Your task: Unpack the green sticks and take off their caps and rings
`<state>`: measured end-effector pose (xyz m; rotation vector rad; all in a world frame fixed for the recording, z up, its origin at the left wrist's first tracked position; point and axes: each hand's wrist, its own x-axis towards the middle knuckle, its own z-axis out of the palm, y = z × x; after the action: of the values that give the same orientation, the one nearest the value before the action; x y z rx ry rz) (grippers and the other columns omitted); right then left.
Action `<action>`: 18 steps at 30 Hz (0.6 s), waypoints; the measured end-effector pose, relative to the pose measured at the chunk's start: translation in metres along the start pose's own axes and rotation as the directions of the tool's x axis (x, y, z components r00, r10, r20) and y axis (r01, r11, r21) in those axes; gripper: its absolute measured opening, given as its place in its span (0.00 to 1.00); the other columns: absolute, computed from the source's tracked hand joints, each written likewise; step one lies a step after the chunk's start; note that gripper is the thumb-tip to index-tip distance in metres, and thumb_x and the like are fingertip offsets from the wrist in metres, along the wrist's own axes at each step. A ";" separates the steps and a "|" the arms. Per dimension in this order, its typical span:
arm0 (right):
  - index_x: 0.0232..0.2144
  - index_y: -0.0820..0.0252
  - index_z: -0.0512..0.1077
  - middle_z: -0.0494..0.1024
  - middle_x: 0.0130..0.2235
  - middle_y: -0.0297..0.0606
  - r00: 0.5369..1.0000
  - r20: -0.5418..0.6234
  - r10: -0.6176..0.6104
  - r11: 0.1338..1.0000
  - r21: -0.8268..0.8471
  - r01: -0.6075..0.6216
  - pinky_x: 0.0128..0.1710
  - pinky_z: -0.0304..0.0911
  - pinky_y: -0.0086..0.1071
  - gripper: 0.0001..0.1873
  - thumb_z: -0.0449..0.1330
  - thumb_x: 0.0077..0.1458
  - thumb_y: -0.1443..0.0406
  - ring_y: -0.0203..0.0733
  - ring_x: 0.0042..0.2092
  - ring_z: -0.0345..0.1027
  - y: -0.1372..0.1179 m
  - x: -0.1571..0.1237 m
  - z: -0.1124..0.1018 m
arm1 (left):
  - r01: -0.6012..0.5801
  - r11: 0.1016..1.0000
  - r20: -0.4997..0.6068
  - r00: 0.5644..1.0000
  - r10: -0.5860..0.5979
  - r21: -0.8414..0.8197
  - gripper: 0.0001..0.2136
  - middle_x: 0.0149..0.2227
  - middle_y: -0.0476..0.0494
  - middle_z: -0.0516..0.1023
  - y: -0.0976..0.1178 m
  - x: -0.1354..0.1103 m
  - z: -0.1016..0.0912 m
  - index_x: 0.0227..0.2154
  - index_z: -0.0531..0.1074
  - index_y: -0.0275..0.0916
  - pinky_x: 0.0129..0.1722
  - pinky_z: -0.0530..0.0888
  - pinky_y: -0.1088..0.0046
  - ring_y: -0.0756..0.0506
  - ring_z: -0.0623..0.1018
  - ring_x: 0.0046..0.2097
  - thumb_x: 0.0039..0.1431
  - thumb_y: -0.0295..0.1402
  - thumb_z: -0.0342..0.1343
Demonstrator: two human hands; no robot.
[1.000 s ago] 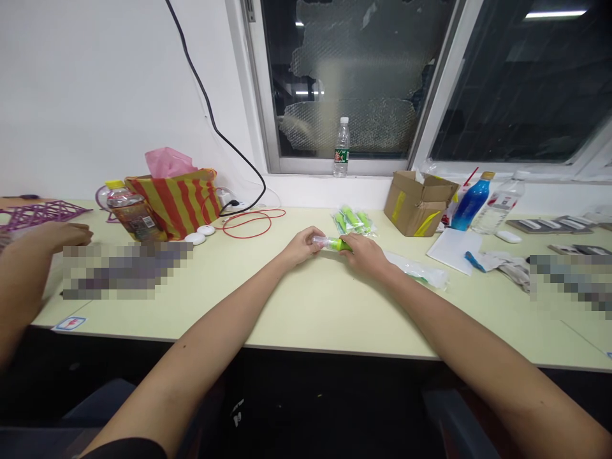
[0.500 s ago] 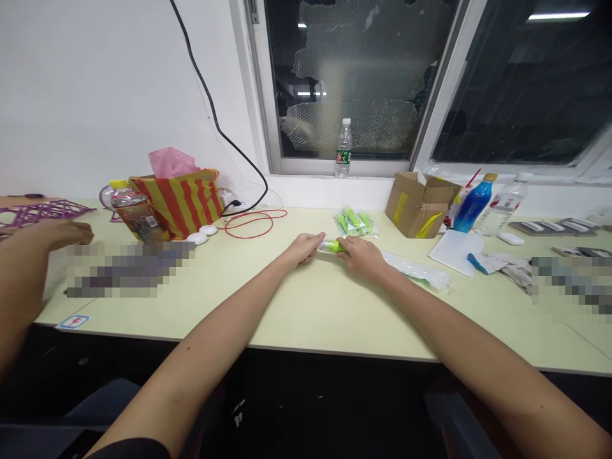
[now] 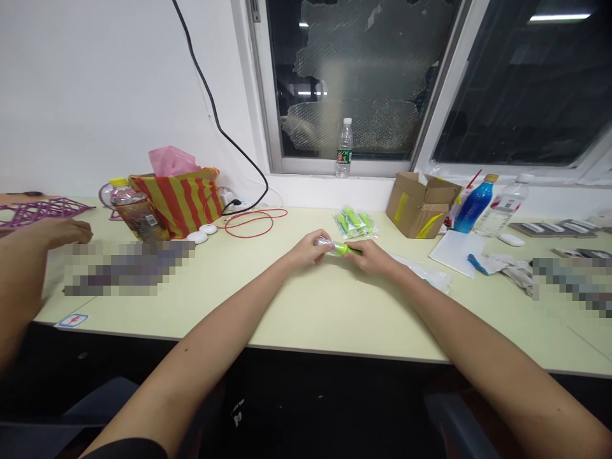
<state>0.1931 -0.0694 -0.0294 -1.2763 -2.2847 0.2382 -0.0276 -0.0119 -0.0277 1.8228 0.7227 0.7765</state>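
Over the pale table, my left hand (image 3: 310, 248) grips the clear, whitish end of a slim bright-green tube-like item (image 3: 341, 248). My right hand (image 3: 371, 256) has its fingers closed on the dark green end of the same item. It lies roughly level between the two hands; its exact kind cannot be made out. Just behind the hands are several similar bright-green pieces in clear plastic wrapping (image 3: 354, 222). A crumpled clear plastic bag (image 3: 433, 275) lies beside my right wrist.
An open cardboard box (image 3: 415, 207), a blue bottle (image 3: 474, 204), a white sheet (image 3: 456, 253) and a glove (image 3: 507, 268) lie to the right. Leftward are a striped bag (image 3: 184, 201), a drink bottle (image 3: 141, 213), a red cable (image 3: 251, 231) and another person's hand (image 3: 64, 234).
My fingers have shifted along the green item. More of its clear end and green middle shows now, and my right hand has moved slightly right.
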 end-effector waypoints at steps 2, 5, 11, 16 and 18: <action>0.44 0.60 0.74 0.79 0.40 0.41 0.997 -0.082 0.009 0.996 -0.092 -0.017 0.39 0.59 0.33 0.14 0.55 0.61 0.60 0.45 0.40 0.69 -0.001 0.001 0.002 | 0.137 0.986 -0.031 0.990 -0.140 -0.098 0.18 0.19 0.55 0.63 0.003 0.001 0.002 0.33 0.63 0.40 0.16 0.59 0.78 0.54 0.63 0.16 0.56 0.50 0.56; 0.49 0.58 0.73 0.79 0.43 0.45 0.990 -0.142 0.017 0.977 -0.210 -0.047 0.42 0.60 0.35 0.17 0.57 0.60 0.60 0.49 0.43 0.70 -0.004 0.003 0.006 | 0.248 0.946 -0.012 0.967 -0.256 -0.209 0.21 0.18 0.58 0.56 0.005 0.001 0.001 0.28 0.59 0.40 0.14 0.52 0.79 0.56 0.57 0.14 0.56 0.54 0.55; 0.45 0.60 0.74 0.79 0.39 0.43 0.997 -0.082 -0.014 0.994 -0.111 0.005 0.40 0.60 0.34 0.15 0.57 0.59 0.60 0.47 0.40 0.70 -0.007 0.003 -0.003 | 0.062 0.969 0.087 0.995 -0.042 -0.237 0.17 0.18 0.56 0.61 0.006 -0.003 -0.006 0.29 0.62 0.39 0.18 0.59 0.80 0.56 0.62 0.18 0.54 0.46 0.62; 0.32 0.63 0.74 0.72 0.25 0.35 0.993 0.119 0.011 0.973 0.229 -0.038 0.29 0.57 0.30 0.16 0.57 0.58 0.55 0.37 0.27 0.63 -0.004 0.001 -0.014 | -0.029 0.997 0.166 0.985 0.041 -0.072 0.15 0.17 0.55 0.65 0.008 -0.005 -0.006 0.32 0.64 0.39 0.20 0.62 0.78 0.54 0.65 0.19 0.55 0.45 0.60; 0.29 0.63 0.72 0.68 0.22 0.32 0.972 0.232 0.040 0.917 0.378 -0.128 0.24 0.54 0.29 0.18 0.57 0.58 0.53 0.34 0.23 0.59 -0.002 -0.001 -0.018 | -0.074 0.997 0.193 0.978 0.074 -0.009 0.14 0.17 0.54 0.66 0.010 -0.007 -0.005 0.32 0.65 0.39 0.21 0.62 0.78 0.53 0.66 0.19 0.56 0.44 0.59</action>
<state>0.2014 -0.0729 -0.0140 -1.1827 -2.2067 0.8618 -0.0340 -0.0179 -0.0179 1.9012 0.5308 0.6368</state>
